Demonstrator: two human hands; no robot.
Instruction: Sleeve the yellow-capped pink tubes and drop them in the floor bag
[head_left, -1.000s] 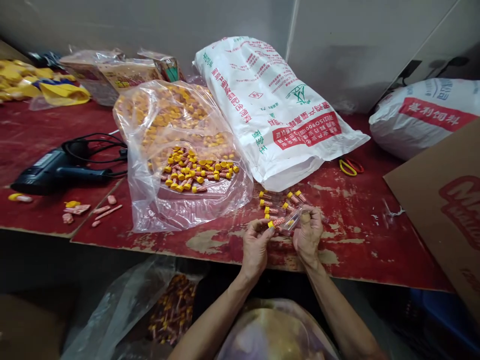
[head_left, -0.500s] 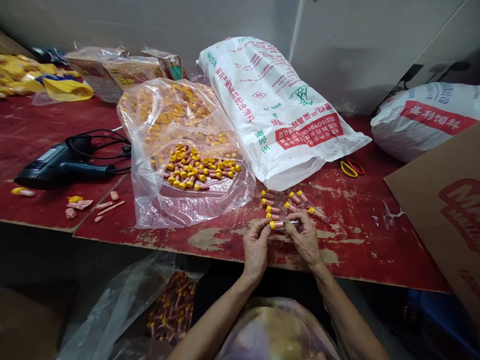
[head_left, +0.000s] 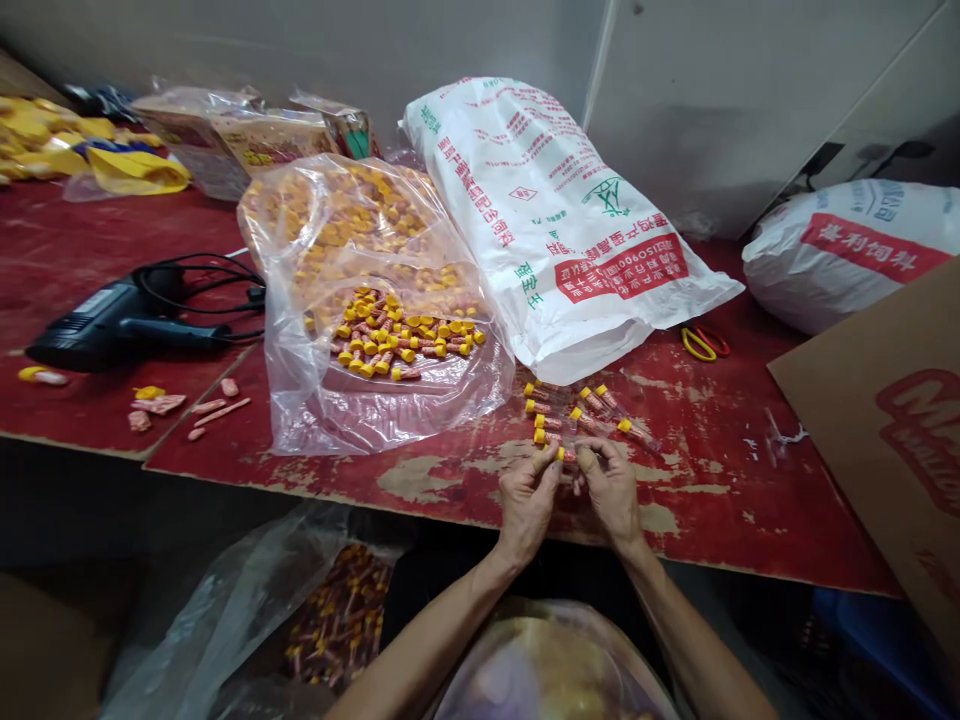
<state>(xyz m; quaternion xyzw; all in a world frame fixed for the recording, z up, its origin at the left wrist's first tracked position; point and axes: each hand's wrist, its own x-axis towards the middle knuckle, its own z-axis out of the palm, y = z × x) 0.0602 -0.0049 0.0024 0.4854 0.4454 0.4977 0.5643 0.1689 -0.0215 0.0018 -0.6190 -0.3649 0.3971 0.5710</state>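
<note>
Near the table's front edge, both hands pinch one small yellow-capped tube (head_left: 565,454) with pinkish contents. My left hand (head_left: 526,503) has its thumb and fingertips closed at the yellow cap. At the other end, my right hand (head_left: 613,492) is closed on the tube and hides much of it. Just beyond my fingers lie several similar yellow-capped tubes (head_left: 589,419) in clear film sleeves. A clear plastic bag (head_left: 300,400) to the left holds many more such tubes, with a pile showing at its mouth.
Behind lies a large white printed sack (head_left: 577,220), with yellow-handled scissors (head_left: 699,345) beside it. A cardboard box (head_left: 877,400) stands at right. Further left are a dark heat gun (head_left: 112,320) and pink pieces (head_left: 217,412). Another tube-filled bag (head_left: 341,610) sits below the table edge.
My hands have drawn closer together around the tube, covering more of it. The left hand has shifted slightly right and my right fingers now hide the tube's far end.
</note>
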